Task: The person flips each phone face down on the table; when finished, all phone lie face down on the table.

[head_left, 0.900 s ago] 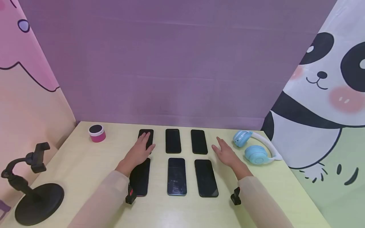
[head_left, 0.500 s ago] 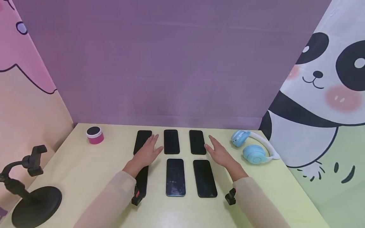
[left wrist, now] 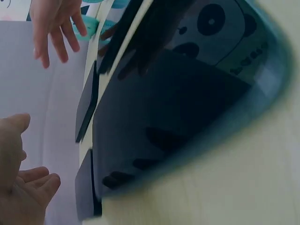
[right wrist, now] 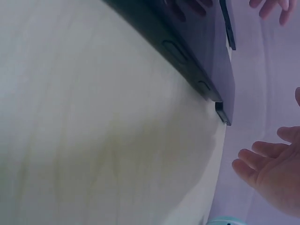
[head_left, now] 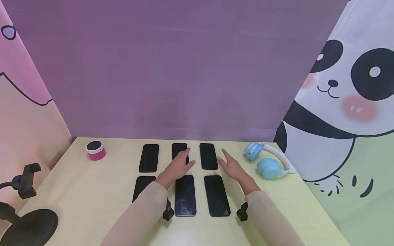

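Observation:
Black smartphones lie flat in two rows of three. My left hand, fingers extended and empty, hovers over the middle column, overlapping the back middle phone and the top of the front middle phone. The left sleeve partly covers the front left phone, while the back left phone shows whole. My right hand is held out with spread fingers just right of the back right phone; nothing is in it. Nearer me lies the front right phone. In the left wrist view a glossy phone reflects fingers.
Blue-and-white headphones rest right of the right hand. A pink round jar-like object with a black top stands at the back left. Nearer left is a black phone stand. A purple backdrop rises behind the table.
My left hand has moved right, from over the back left phone to the middle column. The right hand stays near the back right phone. The head view has shifted slightly.

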Available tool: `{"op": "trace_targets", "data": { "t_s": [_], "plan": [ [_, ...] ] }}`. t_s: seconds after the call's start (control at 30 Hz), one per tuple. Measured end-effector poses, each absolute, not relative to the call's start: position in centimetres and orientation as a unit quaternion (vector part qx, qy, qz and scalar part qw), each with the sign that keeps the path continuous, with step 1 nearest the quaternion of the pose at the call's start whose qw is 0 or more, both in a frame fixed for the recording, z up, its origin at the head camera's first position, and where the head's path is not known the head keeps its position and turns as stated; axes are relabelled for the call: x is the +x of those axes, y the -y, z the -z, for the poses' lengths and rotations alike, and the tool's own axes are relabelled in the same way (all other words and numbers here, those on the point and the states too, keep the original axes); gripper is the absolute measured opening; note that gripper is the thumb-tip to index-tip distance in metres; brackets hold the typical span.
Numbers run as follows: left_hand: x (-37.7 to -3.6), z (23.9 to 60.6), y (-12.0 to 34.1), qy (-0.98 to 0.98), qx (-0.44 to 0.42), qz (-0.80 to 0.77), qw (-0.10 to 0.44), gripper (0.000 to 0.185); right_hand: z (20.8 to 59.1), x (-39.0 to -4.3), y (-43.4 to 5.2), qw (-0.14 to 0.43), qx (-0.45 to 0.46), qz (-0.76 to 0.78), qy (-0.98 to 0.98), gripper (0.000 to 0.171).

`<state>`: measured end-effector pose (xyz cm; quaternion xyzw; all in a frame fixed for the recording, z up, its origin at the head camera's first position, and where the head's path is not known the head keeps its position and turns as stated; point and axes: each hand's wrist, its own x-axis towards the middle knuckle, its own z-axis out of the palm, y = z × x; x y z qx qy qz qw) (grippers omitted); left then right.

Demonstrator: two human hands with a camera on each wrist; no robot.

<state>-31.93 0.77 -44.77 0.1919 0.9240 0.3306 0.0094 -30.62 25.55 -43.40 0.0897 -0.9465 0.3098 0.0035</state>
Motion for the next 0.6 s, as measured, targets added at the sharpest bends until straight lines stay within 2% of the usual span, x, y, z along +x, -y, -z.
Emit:
{"op": "trace_targets", "data": {
  "t_s": [0.3,0.6],
  "plan": [
    [-33.2,45.8,-4.6,-0.918,0.177,-0.355,0.024,0.065,44.5,-31.6,-25.8,0.020,0.065,-0.342,0.937,0.066],
    [-33.5,46.4,-6.7,-0.910,0.146,-0.386,0.028,0.058,45.0,-32.1,-24.8,0.012,0.026,-0.357,0.934,0.055]
  ]
}}
